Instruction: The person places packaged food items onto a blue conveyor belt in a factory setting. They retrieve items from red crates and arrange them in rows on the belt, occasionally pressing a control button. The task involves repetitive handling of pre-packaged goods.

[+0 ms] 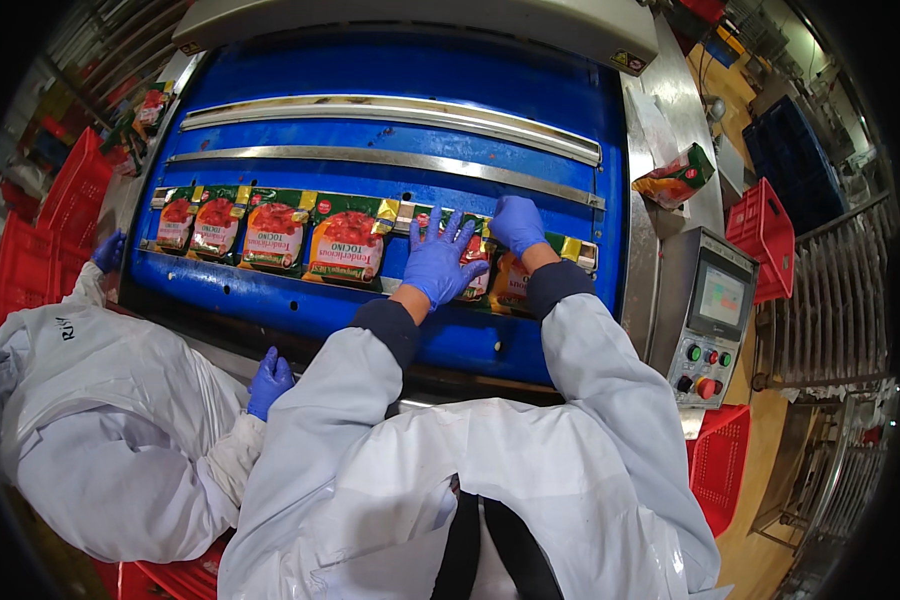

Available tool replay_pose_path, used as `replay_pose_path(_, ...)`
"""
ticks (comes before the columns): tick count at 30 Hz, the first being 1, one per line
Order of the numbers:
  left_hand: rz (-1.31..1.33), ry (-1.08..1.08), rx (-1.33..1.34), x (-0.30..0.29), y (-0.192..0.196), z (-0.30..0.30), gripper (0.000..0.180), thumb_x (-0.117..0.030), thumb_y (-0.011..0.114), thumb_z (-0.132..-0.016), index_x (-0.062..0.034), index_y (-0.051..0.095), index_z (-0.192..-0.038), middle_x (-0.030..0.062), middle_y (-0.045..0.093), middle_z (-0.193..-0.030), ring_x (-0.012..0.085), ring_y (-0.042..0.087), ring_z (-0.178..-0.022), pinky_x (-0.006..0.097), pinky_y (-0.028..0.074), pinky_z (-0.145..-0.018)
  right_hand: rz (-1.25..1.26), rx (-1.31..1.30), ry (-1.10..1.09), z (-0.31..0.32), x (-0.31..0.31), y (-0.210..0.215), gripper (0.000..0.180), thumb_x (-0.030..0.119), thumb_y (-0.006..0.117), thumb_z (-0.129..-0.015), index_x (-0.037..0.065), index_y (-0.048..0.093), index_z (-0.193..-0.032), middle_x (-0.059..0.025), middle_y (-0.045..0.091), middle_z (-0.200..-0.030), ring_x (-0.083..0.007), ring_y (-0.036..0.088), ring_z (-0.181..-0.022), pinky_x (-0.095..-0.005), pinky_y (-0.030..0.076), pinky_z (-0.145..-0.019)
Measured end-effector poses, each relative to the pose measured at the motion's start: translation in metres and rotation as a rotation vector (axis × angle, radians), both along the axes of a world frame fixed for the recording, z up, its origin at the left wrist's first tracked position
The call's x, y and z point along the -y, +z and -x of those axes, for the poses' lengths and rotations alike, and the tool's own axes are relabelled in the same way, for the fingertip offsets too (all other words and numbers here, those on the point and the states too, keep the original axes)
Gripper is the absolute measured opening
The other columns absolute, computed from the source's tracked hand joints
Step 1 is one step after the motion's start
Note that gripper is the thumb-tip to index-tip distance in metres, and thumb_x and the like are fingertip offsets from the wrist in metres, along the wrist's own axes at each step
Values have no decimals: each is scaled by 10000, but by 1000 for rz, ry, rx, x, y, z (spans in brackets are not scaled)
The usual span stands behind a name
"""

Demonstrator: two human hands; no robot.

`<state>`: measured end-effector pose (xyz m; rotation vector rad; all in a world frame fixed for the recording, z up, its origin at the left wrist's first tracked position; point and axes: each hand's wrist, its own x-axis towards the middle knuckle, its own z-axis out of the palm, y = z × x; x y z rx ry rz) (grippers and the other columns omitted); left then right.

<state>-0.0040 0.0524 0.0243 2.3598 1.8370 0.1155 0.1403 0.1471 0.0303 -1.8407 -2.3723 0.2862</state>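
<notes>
My left hand [438, 258], in a blue glove, lies open with spread fingers over a red and green food pouch [478, 284]. Closed, my right hand [518, 224] rests at the upper edge of the pouches; whatever its fingers hold, if anything, is hidden. Under my right wrist another pouch [511, 282] shows in part. To the left, several matching pouches, among them a large one [346, 246], lie in a row across the blue machine bed [270, 306]. Their tops lie along a narrow metal strip.
A metal bar [390, 108] and a flat strip [385, 156] cross the bed beyond the pouches. At left stands a co-worker with blue-gloved hands [270, 384]. On the right are a control panel [698, 345], a loose pouch [676, 178] and red crates [762, 238].
</notes>
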Motion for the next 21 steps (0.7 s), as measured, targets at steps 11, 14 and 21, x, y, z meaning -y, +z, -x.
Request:
replay_pose_path(11,210,-85,249,-16,11,11,698,-529,500,-827,-167,303,-1390,84,187,-1477,349,33,-1369,547,62,-1071,-45,-190,187,-24,49,3,321,29,578,-678,49,629,-994,-146,598,-1003,-303,525,-983,-381,435,-846)
replay_pose_path(14,-72,81,832,5,20,40,623,-331,605,-828,2,389,-1307,183,340,-1388,305,304,-1298,368,250,-1060,-280,-459,-3,-70,81,28,354,-13,555,-684,56,623,-1025,-146,611,-1005,-313,523,-1003,-393,410,-907)
replay_pose_path(21,-408,152,424,119,-14,37,528,-157,635,-751,2,441,-1216,210,475,-1168,384,439,-1079,412,347,-956,-643,74,-671,-267,205,32,286,158,606,-755,18,602,-1005,-187,585,-998,-339,519,-929,-414,390,-860)
